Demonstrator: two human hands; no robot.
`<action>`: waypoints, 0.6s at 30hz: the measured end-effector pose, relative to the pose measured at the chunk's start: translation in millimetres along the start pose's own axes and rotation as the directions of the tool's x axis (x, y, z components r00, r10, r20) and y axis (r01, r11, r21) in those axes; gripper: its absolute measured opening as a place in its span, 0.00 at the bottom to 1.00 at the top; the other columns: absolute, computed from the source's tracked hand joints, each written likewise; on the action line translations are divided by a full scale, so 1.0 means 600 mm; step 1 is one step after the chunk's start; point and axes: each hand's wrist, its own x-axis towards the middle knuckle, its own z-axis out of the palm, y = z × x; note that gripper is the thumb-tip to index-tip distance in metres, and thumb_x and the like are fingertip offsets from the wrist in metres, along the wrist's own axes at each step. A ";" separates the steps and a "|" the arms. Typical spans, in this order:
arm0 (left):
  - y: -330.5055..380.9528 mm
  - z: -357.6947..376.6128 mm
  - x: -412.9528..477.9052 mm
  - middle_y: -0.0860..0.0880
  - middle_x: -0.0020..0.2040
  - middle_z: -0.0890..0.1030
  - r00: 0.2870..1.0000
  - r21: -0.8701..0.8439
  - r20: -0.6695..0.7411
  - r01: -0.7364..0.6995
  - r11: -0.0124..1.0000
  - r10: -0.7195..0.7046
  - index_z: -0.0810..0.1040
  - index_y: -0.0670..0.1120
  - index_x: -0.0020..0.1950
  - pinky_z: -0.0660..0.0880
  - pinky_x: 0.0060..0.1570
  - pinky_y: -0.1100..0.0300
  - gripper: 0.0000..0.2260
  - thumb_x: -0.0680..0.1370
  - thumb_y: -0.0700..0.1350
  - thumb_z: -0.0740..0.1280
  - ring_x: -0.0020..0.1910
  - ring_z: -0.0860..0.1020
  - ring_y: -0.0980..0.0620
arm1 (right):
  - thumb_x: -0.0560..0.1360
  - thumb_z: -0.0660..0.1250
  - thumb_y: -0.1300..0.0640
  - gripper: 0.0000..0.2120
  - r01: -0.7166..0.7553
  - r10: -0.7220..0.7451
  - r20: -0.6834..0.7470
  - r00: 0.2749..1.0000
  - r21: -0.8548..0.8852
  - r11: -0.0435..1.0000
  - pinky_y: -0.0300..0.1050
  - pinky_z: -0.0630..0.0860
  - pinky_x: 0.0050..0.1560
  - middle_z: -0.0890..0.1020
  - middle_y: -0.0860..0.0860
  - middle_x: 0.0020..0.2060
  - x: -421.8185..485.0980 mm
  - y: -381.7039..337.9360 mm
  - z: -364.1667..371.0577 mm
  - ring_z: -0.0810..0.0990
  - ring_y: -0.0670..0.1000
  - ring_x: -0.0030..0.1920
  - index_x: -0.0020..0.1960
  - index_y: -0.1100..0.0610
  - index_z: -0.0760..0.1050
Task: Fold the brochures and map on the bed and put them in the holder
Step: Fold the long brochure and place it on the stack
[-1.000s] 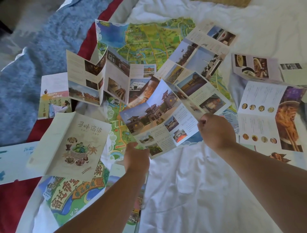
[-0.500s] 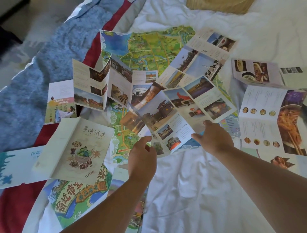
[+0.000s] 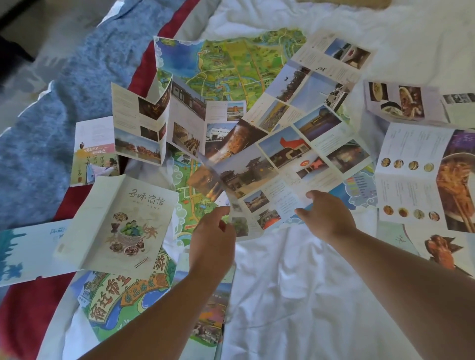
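Note:
A photo brochure of buildings point(image 3: 280, 167) lies unfolded across the middle of the bed, its left panels blurred. My left hand point(image 3: 213, 239) pinches its near-left corner between thumb and fingers. My right hand point(image 3: 326, 218) is spread open, fingertips touching its near edge. Under it spreads the big illustrated map point(image 3: 231, 59), with a title panel point(image 3: 110, 295) at lower left. More brochures lie around: an accordion one point(image 3: 159, 123) standing in zigzag, a cream booklet point(image 3: 120, 223), a long photo brochure point(image 3: 321, 77) and a food brochure point(image 3: 411, 174).
A small leaflet point(image 3: 95, 151) and a pale blue sheet point(image 3: 23, 251) lie at the left on a blue blanket point(image 3: 38, 128) and red strip point(image 3: 25, 313). Another food leaflet point(image 3: 401, 102) is at the right. White duvet point(image 3: 295, 295) lies in front. A tan woven item point(image 3: 341, 3) shows at the top edge.
The building brochure, held up in both fists a second ago, has dropped flatter onto the bed. My right hand has opened its grip, and my left hand has shifted to the corner.

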 end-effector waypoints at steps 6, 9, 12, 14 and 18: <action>-0.033 -0.072 0.002 0.49 0.36 0.75 1.000 0.190 -0.016 0.001 0.982 0.003 0.75 0.52 0.66 0.62 0.24 0.64 0.18 0.78 0.40 0.60 0.30 0.69 0.58 | 0.78 0.66 0.48 0.28 0.041 -0.041 -0.001 0.999 0.030 0.999 0.48 0.70 0.64 0.72 0.54 0.70 -0.027 0.017 -0.006 0.71 0.55 0.70 0.74 0.57 0.66; -0.052 -0.108 -0.003 0.42 0.41 0.78 1.000 0.253 0.006 0.004 0.967 -0.005 0.75 0.51 0.67 0.63 0.26 0.62 0.18 0.78 0.40 0.60 0.30 0.69 0.56 | 0.78 0.67 0.48 0.27 0.048 -0.047 -0.009 0.999 0.031 0.998 0.48 0.71 0.62 0.73 0.53 0.68 -0.041 0.019 -0.011 0.73 0.55 0.68 0.73 0.56 0.67; -0.066 -0.145 -0.008 0.44 0.40 0.75 1.000 0.338 0.009 0.021 0.941 -0.026 0.75 0.51 0.66 0.66 0.30 0.61 0.18 0.78 0.39 0.61 0.32 0.72 0.54 | 0.76 0.68 0.49 0.20 0.069 -0.069 -0.005 0.998 0.029 0.997 0.48 0.76 0.55 0.79 0.53 0.59 -0.052 0.025 -0.016 0.79 0.55 0.58 0.65 0.56 0.74; -0.070 -0.167 -0.010 0.47 0.44 0.76 1.000 0.409 -0.004 0.022 0.912 -0.022 0.76 0.50 0.66 0.72 0.38 0.56 0.18 0.78 0.39 0.61 0.40 0.75 0.49 | 0.76 0.67 0.48 0.17 0.066 -0.066 -0.001 0.998 0.036 0.997 0.47 0.76 0.52 0.80 0.53 0.56 -0.058 0.033 -0.019 0.79 0.56 0.56 0.61 0.56 0.75; -0.076 -0.194 -0.009 0.44 0.54 0.78 0.998 0.443 -0.054 0.052 0.895 -0.032 0.75 0.51 0.67 0.80 0.43 0.50 0.19 0.78 0.39 0.61 0.45 0.78 0.42 | 0.76 0.68 0.48 0.25 -0.001 0.000 0.020 1.000 0.027 1.000 0.46 0.74 0.55 0.77 0.55 0.64 -0.072 0.047 -0.020 0.77 0.56 0.62 0.69 0.57 0.70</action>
